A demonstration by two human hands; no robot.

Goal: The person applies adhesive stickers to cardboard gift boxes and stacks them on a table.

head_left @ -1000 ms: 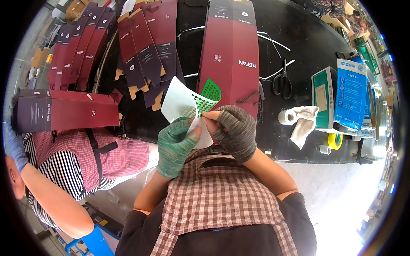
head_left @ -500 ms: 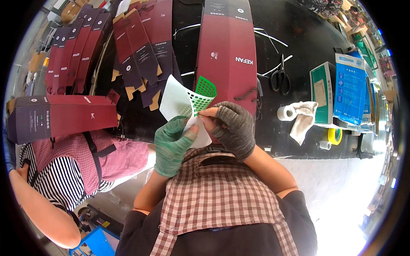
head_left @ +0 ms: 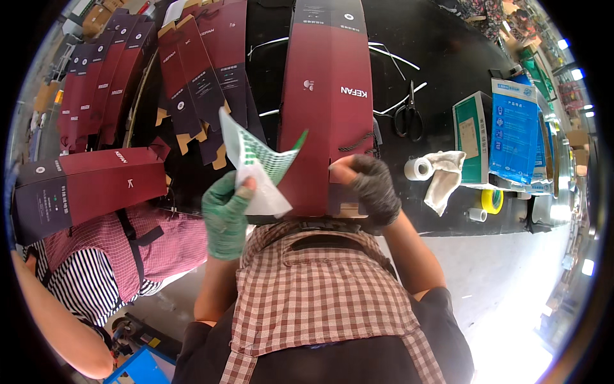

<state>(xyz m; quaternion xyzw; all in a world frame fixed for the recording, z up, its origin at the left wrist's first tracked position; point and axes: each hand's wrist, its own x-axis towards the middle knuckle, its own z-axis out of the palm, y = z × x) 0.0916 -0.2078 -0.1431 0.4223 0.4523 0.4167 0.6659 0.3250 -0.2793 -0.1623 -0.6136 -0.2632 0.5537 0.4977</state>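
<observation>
My left hand (head_left: 227, 214), in a green fingerless glove, grips a bent white sheet of round green stickers (head_left: 256, 182) by its lower left edge. In front of me lies a long maroon and dark-purple cardboard box (head_left: 320, 121), with a dark twisted cord handle (head_left: 358, 143) near its close end. My right hand (head_left: 371, 185), in a dark grey fingerless glove, is over the box's near right edge. Its thumb and forefinger are pinched together; anything between them is too small to make out.
Flattened maroon cartons (head_left: 198, 83) lie left of the box. Black scissors (head_left: 409, 118), a white tape roll (head_left: 419, 169), a white cloth (head_left: 448, 179), yellow tape (head_left: 491, 201) and a blue package (head_left: 513, 131) are on the right. A co-worker's arm (head_left: 57, 320) shows at lower left.
My right hand has come away from the sticker sheet and moved right, over the box's edge. My left hand has carried the sheet to the left.
</observation>
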